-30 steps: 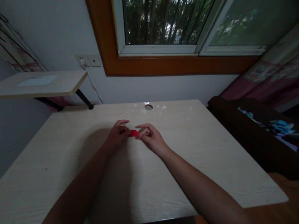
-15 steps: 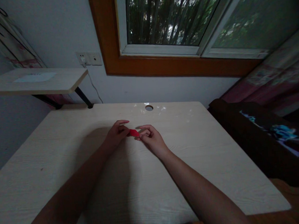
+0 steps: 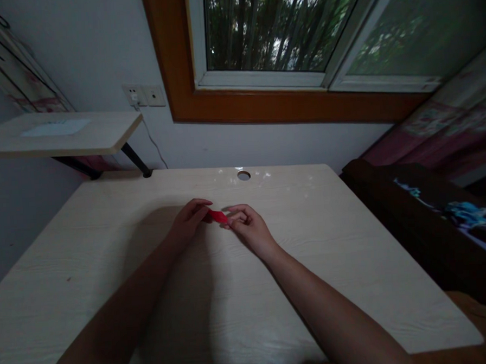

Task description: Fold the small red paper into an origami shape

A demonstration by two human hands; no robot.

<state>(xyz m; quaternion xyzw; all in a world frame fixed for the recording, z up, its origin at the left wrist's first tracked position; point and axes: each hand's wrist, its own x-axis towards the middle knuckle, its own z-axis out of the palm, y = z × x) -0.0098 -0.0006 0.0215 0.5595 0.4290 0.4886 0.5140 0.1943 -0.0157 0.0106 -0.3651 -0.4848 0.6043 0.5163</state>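
Note:
A small red piece of folded paper [image 3: 218, 216] is stretched between my two hands above the desk. My left hand [image 3: 190, 217] pinches its left end between thumb and fingers. At the other end, the thumb and fingers of my right hand [image 3: 247, 223] close on the right tip. Fingertips cover both ends, so only the flat middle shows. Below lies the pale wood-grain desk [image 3: 333, 275], darkened on the left by my shadow.
A raised shelf [image 3: 118, 135] on black legs, with a white sheet [image 3: 56, 127] on it, stands at the back left. Near the back edge is a round cable hole [image 3: 244, 175]. A wall socket [image 3: 144, 95] and a window [image 3: 268, 34] are behind. Dark furniture [image 3: 416, 227] borders the right side.
The left fingers have drawn closer together over the paper, and the paper tilts slightly more down to the right. The right hand keeps nearly the same place. The view shifts slightly.

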